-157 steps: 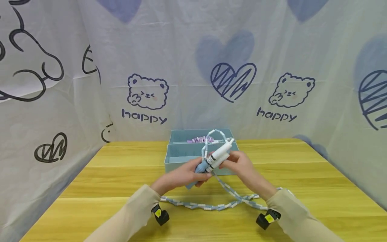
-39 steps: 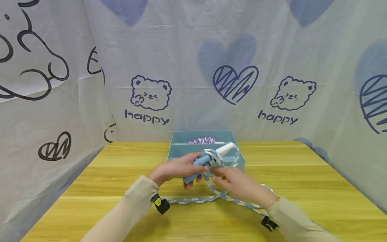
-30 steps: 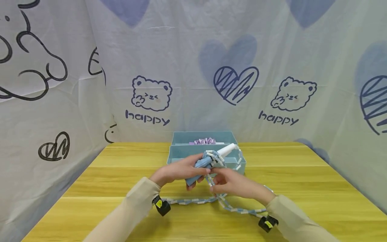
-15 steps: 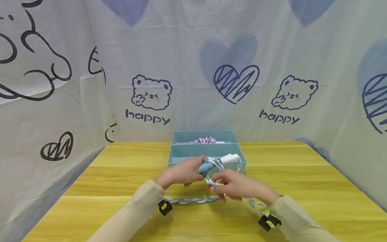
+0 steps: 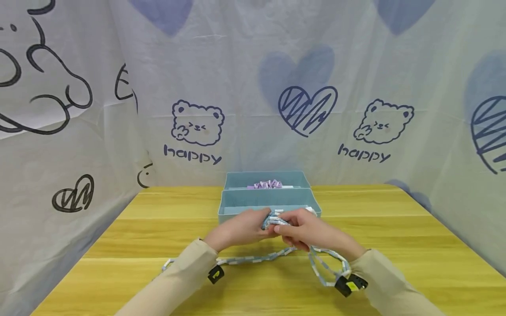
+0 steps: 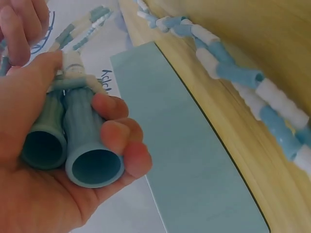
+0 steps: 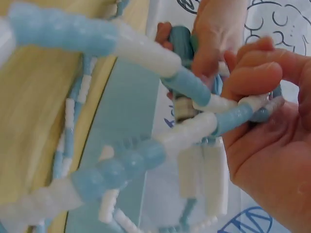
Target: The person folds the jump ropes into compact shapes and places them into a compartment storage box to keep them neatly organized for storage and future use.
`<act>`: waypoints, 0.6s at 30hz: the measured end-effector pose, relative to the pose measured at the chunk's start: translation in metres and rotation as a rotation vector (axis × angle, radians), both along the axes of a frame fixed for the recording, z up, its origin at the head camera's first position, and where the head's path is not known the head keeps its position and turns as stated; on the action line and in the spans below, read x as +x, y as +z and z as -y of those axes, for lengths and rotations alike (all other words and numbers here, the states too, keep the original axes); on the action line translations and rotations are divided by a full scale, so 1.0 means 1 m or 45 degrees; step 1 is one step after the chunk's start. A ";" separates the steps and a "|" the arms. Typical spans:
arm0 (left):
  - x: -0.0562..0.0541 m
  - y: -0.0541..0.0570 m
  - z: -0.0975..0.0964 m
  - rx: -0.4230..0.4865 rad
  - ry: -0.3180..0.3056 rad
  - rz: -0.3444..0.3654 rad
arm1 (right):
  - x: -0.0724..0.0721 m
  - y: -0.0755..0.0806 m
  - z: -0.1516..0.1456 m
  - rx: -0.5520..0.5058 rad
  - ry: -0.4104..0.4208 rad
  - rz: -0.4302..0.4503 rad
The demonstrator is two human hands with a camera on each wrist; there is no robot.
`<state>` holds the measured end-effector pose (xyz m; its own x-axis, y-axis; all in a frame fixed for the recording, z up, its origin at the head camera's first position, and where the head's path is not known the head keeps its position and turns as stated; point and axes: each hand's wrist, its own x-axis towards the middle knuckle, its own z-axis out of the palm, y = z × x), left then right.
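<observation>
My left hand (image 5: 243, 226) grips the two blue-and-white handles of a beaded jump rope, side by side; their blue hollow ends (image 6: 95, 165) face the left wrist camera. Some blue and white beaded cord (image 5: 276, 217) is wrapped across the handles. With curled fingers, my right hand (image 5: 312, 230) holds strands of the cord just right of the left hand. The white handle ends (image 7: 214, 179) show in the right wrist view. From the right hand a loop (image 5: 316, 265) hangs down, and more cord (image 5: 257, 259) trails over the table beneath both wrists.
Behind the hands stands a light blue bin with a front compartment (image 5: 265, 197) and a rear one (image 5: 237, 179). A purple-and-white beaded bundle (image 5: 268, 184) lies in the rear. The wooden table (image 5: 158, 228) ends at a printed curtain (image 5: 253, 145).
The cord, earlier looping loose, now crosses the handles. These have tipped away, mostly hidden behind my hands. My right hand has come up beside the left, drawing cord along.
</observation>
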<state>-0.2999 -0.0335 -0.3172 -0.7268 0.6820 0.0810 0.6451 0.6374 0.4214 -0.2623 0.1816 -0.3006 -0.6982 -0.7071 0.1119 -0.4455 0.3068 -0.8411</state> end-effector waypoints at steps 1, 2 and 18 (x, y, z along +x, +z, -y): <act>0.000 -0.001 0.000 0.001 -0.002 0.012 | -0.001 0.001 -0.002 -0.012 -0.019 -0.024; 0.000 -0.001 0.001 0.001 -0.001 0.022 | -0.002 0.002 -0.005 -0.009 -0.046 -0.048; -0.003 -0.007 0.008 -0.123 -0.108 0.009 | 0.002 0.037 -0.041 0.268 -0.315 -0.303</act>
